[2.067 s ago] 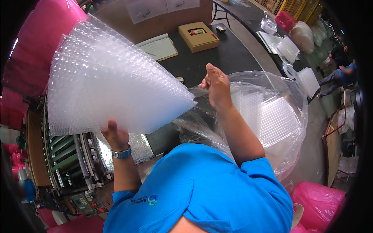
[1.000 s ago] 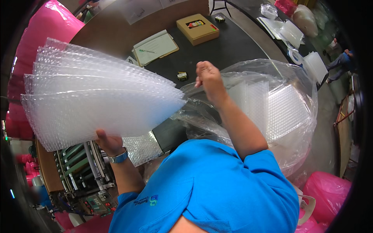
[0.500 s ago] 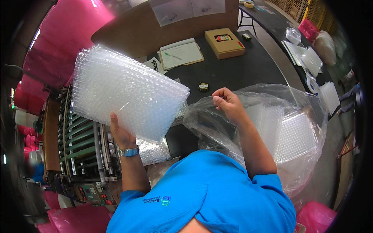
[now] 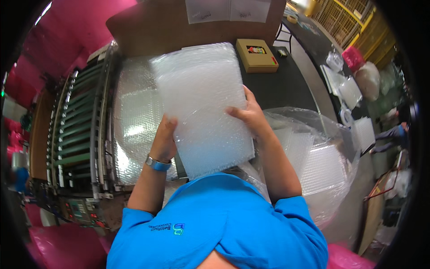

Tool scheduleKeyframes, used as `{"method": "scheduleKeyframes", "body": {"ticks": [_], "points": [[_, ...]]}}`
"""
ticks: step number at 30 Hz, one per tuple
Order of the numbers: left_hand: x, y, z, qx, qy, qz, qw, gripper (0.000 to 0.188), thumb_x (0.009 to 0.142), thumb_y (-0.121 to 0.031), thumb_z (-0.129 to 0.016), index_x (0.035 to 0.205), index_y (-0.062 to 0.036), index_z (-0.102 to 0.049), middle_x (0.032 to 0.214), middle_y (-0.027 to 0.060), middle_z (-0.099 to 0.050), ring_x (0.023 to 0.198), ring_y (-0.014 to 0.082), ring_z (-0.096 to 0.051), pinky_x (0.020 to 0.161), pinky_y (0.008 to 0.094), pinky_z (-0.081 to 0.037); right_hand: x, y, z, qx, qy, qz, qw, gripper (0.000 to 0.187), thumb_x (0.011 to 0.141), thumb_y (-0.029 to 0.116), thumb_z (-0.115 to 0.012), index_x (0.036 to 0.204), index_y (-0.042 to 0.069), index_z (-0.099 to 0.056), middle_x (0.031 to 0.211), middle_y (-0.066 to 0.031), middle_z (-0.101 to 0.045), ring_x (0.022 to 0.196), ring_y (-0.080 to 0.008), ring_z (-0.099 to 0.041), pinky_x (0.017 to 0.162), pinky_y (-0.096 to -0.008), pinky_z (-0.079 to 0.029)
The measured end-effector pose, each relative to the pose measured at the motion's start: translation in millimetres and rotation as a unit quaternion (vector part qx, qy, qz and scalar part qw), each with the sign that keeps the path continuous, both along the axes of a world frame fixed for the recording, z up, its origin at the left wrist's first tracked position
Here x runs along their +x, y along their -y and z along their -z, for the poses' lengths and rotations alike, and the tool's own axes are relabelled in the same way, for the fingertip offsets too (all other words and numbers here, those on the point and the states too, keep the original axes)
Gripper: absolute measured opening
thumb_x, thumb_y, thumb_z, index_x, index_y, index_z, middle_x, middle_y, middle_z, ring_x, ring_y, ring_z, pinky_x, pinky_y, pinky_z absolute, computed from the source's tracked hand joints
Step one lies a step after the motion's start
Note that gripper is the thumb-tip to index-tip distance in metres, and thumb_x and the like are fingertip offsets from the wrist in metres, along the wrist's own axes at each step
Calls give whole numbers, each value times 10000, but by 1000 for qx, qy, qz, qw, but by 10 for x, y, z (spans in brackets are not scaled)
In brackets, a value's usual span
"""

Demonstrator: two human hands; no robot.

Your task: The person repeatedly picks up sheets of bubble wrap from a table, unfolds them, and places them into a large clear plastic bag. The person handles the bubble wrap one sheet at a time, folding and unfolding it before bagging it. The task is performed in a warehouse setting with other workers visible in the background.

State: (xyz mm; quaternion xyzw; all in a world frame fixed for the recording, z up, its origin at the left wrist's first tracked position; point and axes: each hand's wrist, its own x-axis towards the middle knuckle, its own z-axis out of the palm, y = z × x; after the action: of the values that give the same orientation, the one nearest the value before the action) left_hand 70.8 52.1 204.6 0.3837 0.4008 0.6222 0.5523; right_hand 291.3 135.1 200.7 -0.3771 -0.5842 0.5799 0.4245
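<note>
Both hands hold a stack of clear bubble wrap sheets (image 4: 206,107) in front of my chest, upright and a little tilted. My left hand (image 4: 166,139) grips its left edge, thumb on the near face. On the opposite edge, my right hand (image 4: 251,112) has its thumb across the face and its fingers behind, partly hidden. To the left, more bubble wrap (image 4: 136,121) lies flat beside the roller machine. A large clear plastic bag (image 4: 291,117) with bubble wrap pieces (image 4: 323,172) inside lies to the right of my right forearm.
A machine with green rollers (image 4: 80,130) stands at the left. On the dark table (image 4: 286,87), a cardboard box (image 4: 256,56) sits near a brown upright panel (image 4: 148,27). Pink plastic rolls (image 4: 67,237) are at the lower left. A second table with bags and tape lies at the right.
The stack has swung from the left to in front of me. My right hand, free before, has taken hold of its right edge. The bubble wrap lying at left is now uncovered.
</note>
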Motion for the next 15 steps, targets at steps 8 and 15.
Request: {"method": "scheduleKeyframes", "body": {"ticks": [8,15], "points": [[-73,42,183,-68,178,92,977,516,861,-405,-433,1244,-83,-306,1063,112,-531,925,211,-559,706,339,-507,501,111,201,-294,-405,5,866,598,751,288,-635,1206,0,-373,1123,-163,-493,1017,-298,-490,877,-414,-405],[-65,30,261,-71,176,113,975,477,870,-363,-437,1217,-53,-333,1019,88,-543,883,194,-571,696,312,-508,561,178,198,-276,-350,55,894,588,767,335,-606,1202,6,-387,1151,-157,-483,1036,-293,-480,890,-411,-391]]}}
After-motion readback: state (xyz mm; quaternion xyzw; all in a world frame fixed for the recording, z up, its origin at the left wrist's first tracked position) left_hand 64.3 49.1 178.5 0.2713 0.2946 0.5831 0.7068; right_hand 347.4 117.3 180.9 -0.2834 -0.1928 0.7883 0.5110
